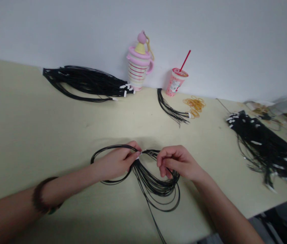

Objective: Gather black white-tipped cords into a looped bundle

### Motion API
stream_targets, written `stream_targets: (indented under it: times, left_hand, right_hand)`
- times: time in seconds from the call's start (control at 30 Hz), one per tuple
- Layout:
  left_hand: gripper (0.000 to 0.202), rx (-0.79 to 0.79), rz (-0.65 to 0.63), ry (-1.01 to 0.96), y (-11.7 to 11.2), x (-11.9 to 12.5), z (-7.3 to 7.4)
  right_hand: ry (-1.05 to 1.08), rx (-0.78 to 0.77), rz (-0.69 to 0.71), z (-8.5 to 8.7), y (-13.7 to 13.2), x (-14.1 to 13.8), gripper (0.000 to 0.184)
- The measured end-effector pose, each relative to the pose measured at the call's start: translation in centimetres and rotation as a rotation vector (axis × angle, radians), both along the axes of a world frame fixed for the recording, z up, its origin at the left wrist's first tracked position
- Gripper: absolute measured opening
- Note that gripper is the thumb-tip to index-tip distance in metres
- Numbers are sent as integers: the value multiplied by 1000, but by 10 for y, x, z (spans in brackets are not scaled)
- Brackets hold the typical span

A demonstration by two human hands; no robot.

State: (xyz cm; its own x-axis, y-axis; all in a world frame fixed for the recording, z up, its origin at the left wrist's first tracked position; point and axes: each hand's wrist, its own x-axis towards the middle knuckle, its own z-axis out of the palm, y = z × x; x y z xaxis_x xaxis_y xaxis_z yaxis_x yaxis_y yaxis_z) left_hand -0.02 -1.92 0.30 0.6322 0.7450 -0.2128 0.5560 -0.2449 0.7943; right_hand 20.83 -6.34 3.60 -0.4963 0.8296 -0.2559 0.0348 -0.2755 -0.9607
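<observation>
A bundle of thin black cords with small white tips lies looped on the beige table right in front of me. My left hand is closed on the bundle where the cords gather, with one loop curving out to its left. My right hand is closed, its fingers curled round the cords of the right loop. The two hands are a few centimetres apart.
A large heap of black cords lies at the back left beside a pink striped cup. A red-straw drink cup, a small cord bunch and yellow rubber bands sit behind. Another big cord pile fills the right.
</observation>
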Motion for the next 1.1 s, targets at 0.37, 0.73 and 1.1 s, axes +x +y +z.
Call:
stream_targets:
  times: [0.37, 0.73, 1.1]
  left_hand:
    - [27, -27, 6, 1, -1, 0, 2]
    - [31, -38, 1, 32, -1, -1, 2]
    - [28, -49, 12, 27, -1, 0, 4]
  right_hand:
    - [147, 135, -93, 8, -3, 9, 35]
    - [841, 517, 158, 29, 1, 52, 17]
    - [82, 256, 264, 19, -13, 24, 18]
